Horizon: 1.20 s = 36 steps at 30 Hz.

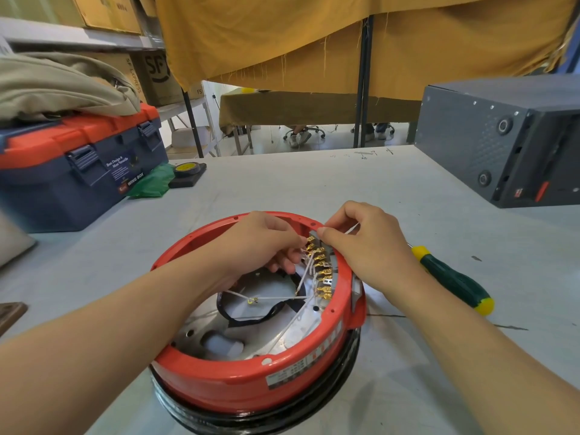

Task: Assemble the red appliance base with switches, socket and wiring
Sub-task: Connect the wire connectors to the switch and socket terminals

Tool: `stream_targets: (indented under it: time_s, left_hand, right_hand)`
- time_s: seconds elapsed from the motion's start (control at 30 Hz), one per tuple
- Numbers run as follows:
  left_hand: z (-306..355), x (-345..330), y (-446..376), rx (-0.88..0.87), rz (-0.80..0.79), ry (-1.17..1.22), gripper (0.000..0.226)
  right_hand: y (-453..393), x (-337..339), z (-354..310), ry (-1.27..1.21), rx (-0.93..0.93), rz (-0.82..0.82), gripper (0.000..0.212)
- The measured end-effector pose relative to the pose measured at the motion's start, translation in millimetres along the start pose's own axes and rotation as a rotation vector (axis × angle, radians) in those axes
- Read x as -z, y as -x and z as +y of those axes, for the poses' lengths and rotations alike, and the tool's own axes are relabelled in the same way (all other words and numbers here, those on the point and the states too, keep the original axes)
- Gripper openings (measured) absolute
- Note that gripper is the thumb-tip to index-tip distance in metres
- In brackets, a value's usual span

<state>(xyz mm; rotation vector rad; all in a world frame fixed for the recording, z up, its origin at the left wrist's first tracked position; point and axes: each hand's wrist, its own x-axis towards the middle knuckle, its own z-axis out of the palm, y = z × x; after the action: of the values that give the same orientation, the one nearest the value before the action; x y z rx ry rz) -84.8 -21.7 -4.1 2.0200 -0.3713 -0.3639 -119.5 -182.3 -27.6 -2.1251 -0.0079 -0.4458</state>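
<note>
Base: the red appliance base sits upside down at the near edge of the counter, open side up.
Left hand: the left hand reaches inside the rim, fingers curled and pinching a thin white wire beside the brass terminals.
Right hand: the right hand curls over the rim, thumb and forefinger pinching at the top of the terminal row.
Handling: rigid shell, probably weighty; wires limp, tabs easily bent, so grip by the connector, not the strand.
Nearby: a screwdriver lies just right of the base.
</note>
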Motion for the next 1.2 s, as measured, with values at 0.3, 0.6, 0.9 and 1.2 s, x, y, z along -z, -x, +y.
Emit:
stream_targets:
  time_s: [0.3,0.6,0.9,1.2]
  left_hand:
    - [-0.6,-4.6,-5.8,0.028,0.009,0.108,0.019]
    - [-1.0,-4.4,-5.3,0.034,0.014,0.115,0.021]
    - [-2.8,4.7,2.5,-0.207,0.091,-0.221,0.013]
    - [0.1,-4.0,5.5,-0.259,0.029,-0.349,0.007]
  right_hand:
    - [0.2,-1.5,0.6,-0.016,0.013,0.011,0.015]
    - [0.0,-0.7,0.0,0.004,0.015,0.003,0.015]
    - [-2.6,-0.7,1.2,0.02,0.016,0.003,0.013]
    - [-1.3,-0.6,1.2,0.012,0.015,0.009,0.011]
